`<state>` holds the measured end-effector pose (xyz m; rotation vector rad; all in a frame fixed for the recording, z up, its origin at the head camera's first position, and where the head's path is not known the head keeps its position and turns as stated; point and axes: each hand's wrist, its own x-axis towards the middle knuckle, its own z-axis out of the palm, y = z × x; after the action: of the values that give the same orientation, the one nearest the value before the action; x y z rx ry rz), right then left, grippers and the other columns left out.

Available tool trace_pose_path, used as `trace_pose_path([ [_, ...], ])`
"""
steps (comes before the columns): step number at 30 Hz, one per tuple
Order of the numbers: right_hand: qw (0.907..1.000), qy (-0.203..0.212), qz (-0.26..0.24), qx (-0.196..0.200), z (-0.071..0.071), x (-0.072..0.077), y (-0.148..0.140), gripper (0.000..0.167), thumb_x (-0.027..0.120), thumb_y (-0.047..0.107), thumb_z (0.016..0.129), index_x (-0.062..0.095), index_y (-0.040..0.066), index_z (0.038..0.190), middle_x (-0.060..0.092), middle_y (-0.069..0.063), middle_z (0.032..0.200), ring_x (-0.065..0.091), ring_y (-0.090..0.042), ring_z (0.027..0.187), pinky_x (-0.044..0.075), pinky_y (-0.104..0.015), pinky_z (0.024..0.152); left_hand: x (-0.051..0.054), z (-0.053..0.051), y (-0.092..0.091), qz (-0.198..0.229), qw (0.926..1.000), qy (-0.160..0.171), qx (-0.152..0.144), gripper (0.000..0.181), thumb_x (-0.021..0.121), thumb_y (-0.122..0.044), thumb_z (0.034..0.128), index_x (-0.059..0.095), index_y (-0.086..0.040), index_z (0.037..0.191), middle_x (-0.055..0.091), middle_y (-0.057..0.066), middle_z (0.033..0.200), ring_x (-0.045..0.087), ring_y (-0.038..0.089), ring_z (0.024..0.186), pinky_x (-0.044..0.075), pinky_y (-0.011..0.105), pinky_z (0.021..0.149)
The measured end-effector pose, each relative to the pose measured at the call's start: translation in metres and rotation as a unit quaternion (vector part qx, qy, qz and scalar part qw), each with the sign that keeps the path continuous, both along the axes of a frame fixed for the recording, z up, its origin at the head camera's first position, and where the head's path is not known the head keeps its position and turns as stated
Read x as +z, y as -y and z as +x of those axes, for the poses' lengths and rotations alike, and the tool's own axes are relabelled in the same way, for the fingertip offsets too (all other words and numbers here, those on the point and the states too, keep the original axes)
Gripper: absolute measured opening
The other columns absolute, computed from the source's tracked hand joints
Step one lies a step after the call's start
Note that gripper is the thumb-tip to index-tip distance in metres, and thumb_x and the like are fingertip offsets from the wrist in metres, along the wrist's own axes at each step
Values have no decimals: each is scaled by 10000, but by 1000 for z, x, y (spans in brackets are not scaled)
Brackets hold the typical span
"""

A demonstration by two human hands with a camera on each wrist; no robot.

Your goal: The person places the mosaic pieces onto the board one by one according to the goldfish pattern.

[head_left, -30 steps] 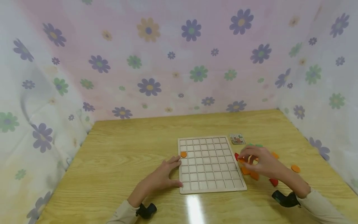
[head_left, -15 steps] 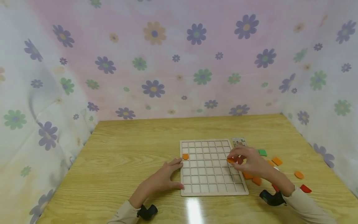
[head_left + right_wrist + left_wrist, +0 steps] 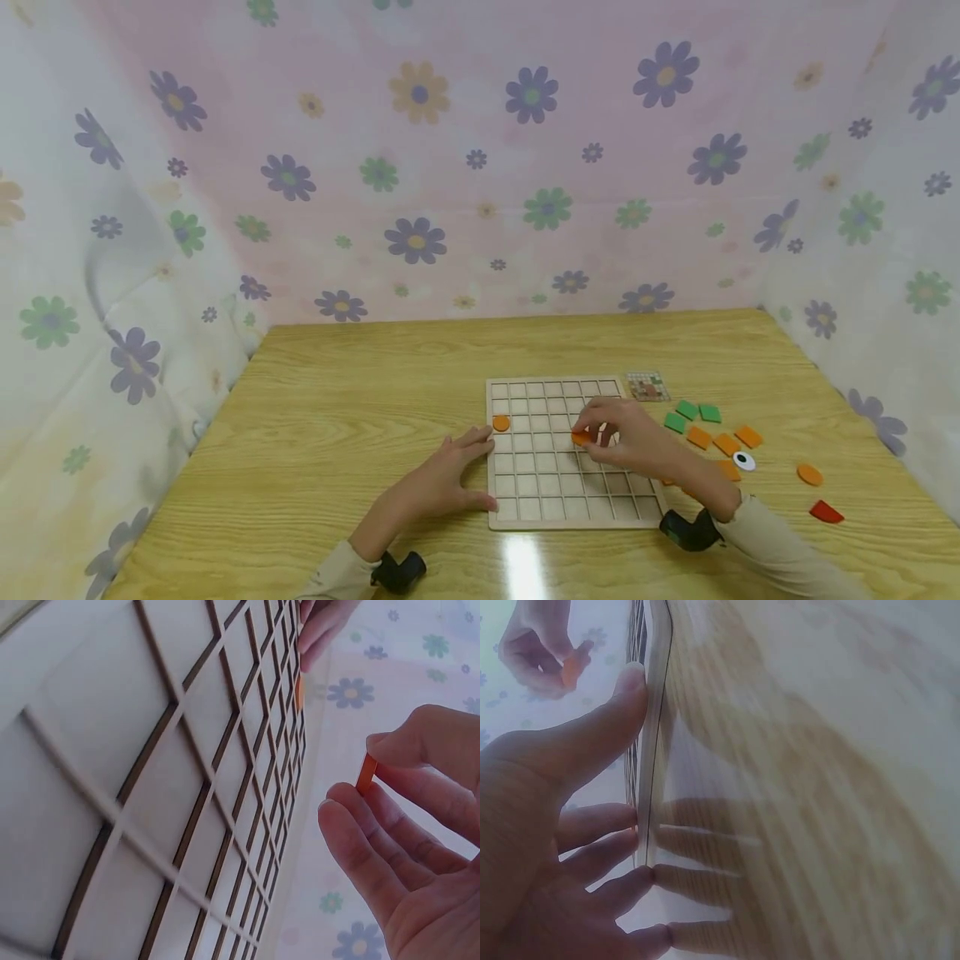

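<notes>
A pale wooden grid board (image 3: 525, 525) lies on the table, with an orange disc (image 3: 501, 423) in a cell of its left column. My left hand (image 3: 442, 479) rests at the board's left edge, fingers spread and fairly straight; the left wrist view shows the thumb and fingertips touching the rim (image 3: 654, 712). Over the middle of the board, my right hand (image 3: 633, 437) pinches an orange piece (image 3: 581, 437). In the right wrist view this piece (image 3: 366, 774) is held edge-on between thumb and fingers, off the board's surface.
Right of the board lie several green tiles (image 3: 686, 409), several orange tiles (image 3: 700, 437), a white eye disc (image 3: 744, 461), an orange disc (image 3: 809, 475) and a red piece (image 3: 827, 512). A small patterned card (image 3: 648, 387) lies behind the board's right corner. Flowered cloth surrounds the table.
My right hand has moved left from the loose pieces to over the board, carrying an orange piece. The left hand has stayed at the board's edge. The head view has shifted slightly.
</notes>
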<state>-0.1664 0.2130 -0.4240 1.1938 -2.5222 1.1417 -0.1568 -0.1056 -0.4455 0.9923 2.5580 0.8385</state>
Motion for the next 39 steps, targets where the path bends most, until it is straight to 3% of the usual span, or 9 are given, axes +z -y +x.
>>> trace_pose_path([
  [17,9963,734,413,155,-4,4,56,117,683,28,830,715,49,940,617,-17,901,585,-121,710,546,-255,595,3,-1,-2,-97,9999,-28,55,816,746,-429,780,428,-28,1415,255,74,1538,201,274,1411,129,546,1123],
  [27,9923,1006,710,129,-8,-4,80,83,712,91,830,724,76,910,608,21,864,574,-113,706,519,-201,598,4,1,-2,-86,9999,11,71,800,748,-414,785,438,-16,1406,264,81,1533,208,280,1409,131,555,1120],
  [39,9930,867,779,167,-11,-14,104,67,745,-11,772,723,36,814,585,-19,762,546,-100,661,483,-178,577,4,1,-1,21,10000,-19,57,783,758,-389,786,450,-3,1393,280,95,1525,224,294,1403,152,572,1110],
])
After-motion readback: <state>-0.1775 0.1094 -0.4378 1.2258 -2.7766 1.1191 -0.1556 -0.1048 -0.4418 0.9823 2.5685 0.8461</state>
